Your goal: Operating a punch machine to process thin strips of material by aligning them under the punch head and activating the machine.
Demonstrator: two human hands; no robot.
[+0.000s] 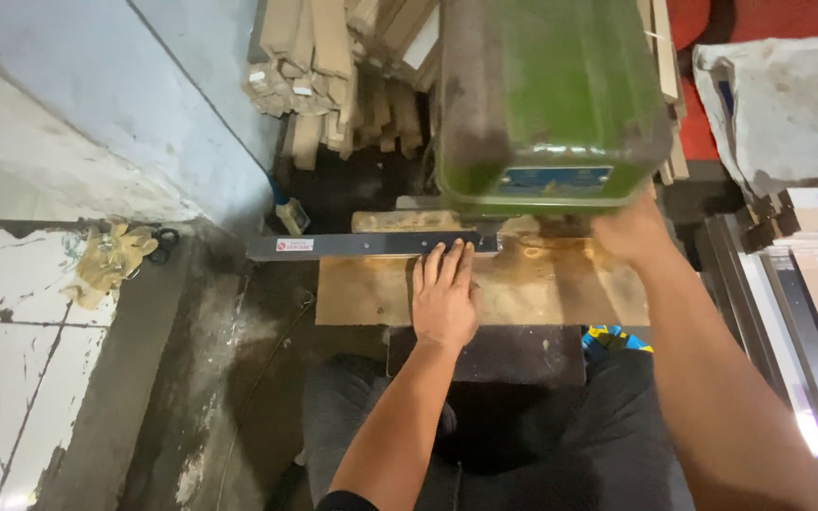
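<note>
Dark metal strip (371,246) lies flat across a worn wooden board (523,293), its left end jutting past the edge. Left hand (445,298) presses it down, fingers straight and close together. Green machine (551,95) stands above; right hand (629,232) reaches beneath it, grip impossible to tell. Framing strips (807,312) are stacked far right.
</note>
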